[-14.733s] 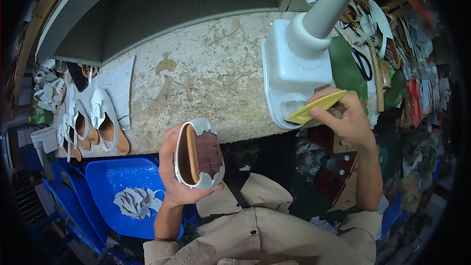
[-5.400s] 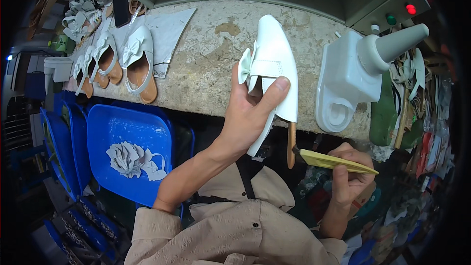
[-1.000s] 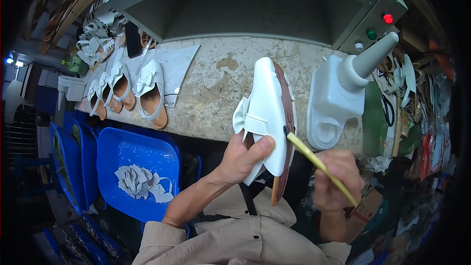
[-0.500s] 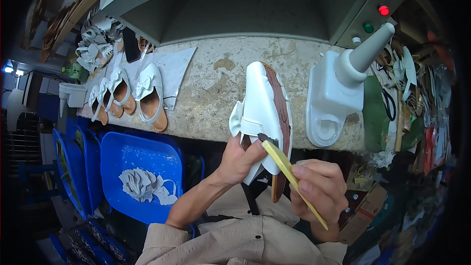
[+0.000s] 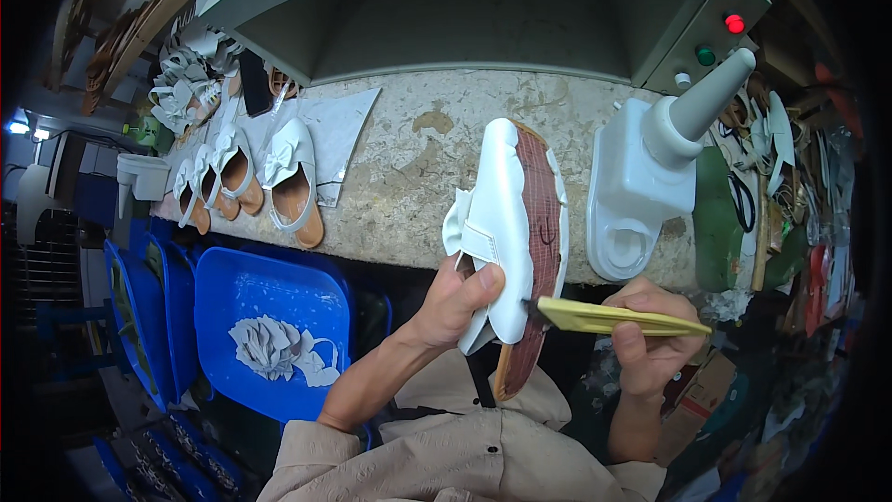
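Observation:
A white sandal upper with a bow is wrapped over a brown insole, its reddish-brown underside turned toward the right. My left hand grips it near the strap, the thumb pressed on the white edge. In my right hand is a brush with a flat yellow handle, held between thumb and fingers. Its small dark tip meets the folded white edge at the lower part of the underside, though exact contact is hard to tell.
Several finished-looking white sandals stand on the bench at left. A white plastic glue pot with a grey cone sits at right. Behind is a grey machine hood. Below left, a blue tub holds white pieces.
The sandal has turned, so more of its underside shows. My right hand has moved right and up, swinging the brush from steep to nearly level, its tip now by the underside's edge.

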The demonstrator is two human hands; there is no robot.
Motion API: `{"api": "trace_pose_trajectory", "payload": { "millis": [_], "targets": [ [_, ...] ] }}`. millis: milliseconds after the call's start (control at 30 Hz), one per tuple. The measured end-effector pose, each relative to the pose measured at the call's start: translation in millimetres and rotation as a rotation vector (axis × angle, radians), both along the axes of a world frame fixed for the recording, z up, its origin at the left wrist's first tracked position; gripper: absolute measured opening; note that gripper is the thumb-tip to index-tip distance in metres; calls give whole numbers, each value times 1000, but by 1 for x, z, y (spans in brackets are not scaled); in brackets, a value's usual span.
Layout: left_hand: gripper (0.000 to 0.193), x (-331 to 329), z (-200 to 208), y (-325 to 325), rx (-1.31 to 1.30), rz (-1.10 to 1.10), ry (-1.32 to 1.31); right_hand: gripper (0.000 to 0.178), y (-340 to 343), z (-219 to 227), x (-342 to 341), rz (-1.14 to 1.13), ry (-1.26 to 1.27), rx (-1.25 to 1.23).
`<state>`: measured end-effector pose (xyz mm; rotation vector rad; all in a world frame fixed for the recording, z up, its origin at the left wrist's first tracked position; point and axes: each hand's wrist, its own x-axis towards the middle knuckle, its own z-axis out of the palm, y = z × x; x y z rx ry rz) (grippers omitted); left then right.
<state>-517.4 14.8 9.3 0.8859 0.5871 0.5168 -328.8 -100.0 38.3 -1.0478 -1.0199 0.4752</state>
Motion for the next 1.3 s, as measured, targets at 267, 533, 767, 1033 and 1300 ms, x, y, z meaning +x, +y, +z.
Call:
{"api": "trace_pose_trajectory", "payload": {
  "millis": [267,533,767,1033,1300],
  "targets": [
    [70,-2,-2,1,-5,-71,-27,24,4,12,11,43,153,-241],
    [77,4,-3,4,69,-65,-70,23,24,28,19,30,103,-232],
    [85,-2,-3,6,54,-136,-25,21,43,41,26,-67,10,-226],
    [82,-1,1,6,47,-105,14,22,40,26,23,-24,-486,132],
    [80,-2,1,5,4,-93,-25,20,5,22,20,110,-476,75]
  ]
}}
